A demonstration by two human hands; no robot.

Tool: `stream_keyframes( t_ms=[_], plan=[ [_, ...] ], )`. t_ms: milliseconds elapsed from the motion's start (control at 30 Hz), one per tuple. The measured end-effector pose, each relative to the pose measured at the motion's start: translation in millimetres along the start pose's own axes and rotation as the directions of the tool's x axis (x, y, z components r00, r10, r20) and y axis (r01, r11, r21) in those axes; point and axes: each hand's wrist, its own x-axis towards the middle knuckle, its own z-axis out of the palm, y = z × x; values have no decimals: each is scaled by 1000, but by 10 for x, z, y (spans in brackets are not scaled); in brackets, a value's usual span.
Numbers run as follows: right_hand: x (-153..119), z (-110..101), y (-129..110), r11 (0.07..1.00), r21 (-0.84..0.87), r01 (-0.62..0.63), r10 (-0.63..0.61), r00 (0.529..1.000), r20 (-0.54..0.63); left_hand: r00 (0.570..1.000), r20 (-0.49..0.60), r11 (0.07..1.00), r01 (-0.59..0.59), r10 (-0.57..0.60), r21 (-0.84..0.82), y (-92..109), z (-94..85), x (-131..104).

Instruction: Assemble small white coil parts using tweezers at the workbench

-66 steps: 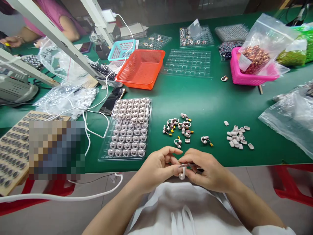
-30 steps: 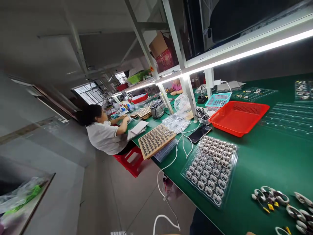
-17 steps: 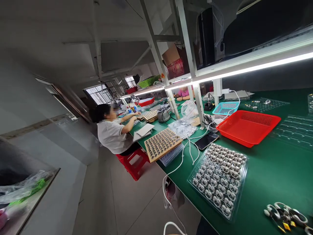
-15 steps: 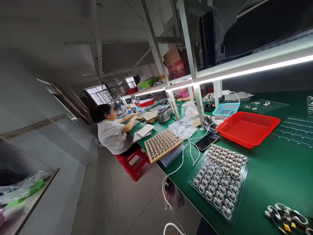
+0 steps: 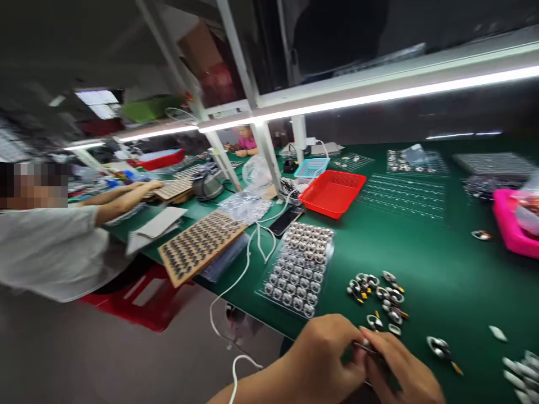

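Low in the head view, my left hand point(image 5: 328, 353) and my right hand point(image 5: 400, 365) meet fingertip to fingertip. Both are pinched round a small dark, thin part, partly hidden and blurred. Just beyond them on the green table point(image 5: 379, 241) lies a loose group of white-and-black looped pieces with yellow tips point(image 5: 391, 300). Left of these sits a clear tray of silvery ring-shaped parts point(image 5: 297, 269). One more looped piece point(image 5: 438, 348) rests right of my right hand, near a pile of white oval pieces point(image 5: 524, 373).
A red basket point(image 5: 332, 193), a phone point(image 5: 286, 220) and a white cable point(image 5: 240, 280) lie beyond the tray. A wooden board of round parts point(image 5: 202, 244) overhangs the left edge. A co-worker in white point(image 5: 50, 252) sits left. A pink container point(image 5: 511, 224) stands right.
The view has swung to the right and down. My hands have come into view, holding a small part. The pink container and white oval pieces now show at the right.
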Motion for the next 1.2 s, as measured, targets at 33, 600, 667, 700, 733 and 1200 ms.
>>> stream_keyframes(
  t_ms=[33,600,667,700,733,1200],
  plan=[
    [32,-14,-51,1000,-2,16,-16,999,34,1000,-16,1000,6,-6,-22,-47,-60,-7],
    [-1,-183,-16,997,61,-41,34,993,115,978,-94,813,-99,185,573,-1474,-864,641],
    [-8,-194,-32,996,62,-59,53,994,93,980,-36,784,-133,195,607,-1515,-860,661],
    [-14,-202,-40,995,64,-70,65,994,85,980,-11,771,-149,198,619,-1527,-864,667],
    [-21,-212,-48,994,69,-82,76,994,84,980,13,760,-164,200,629,-1536,-872,673],
    [-31,-984,333,744,-343,-573,596,802,-45,930,13,871,-350,369,344,-716,-363,257]
  ],
)
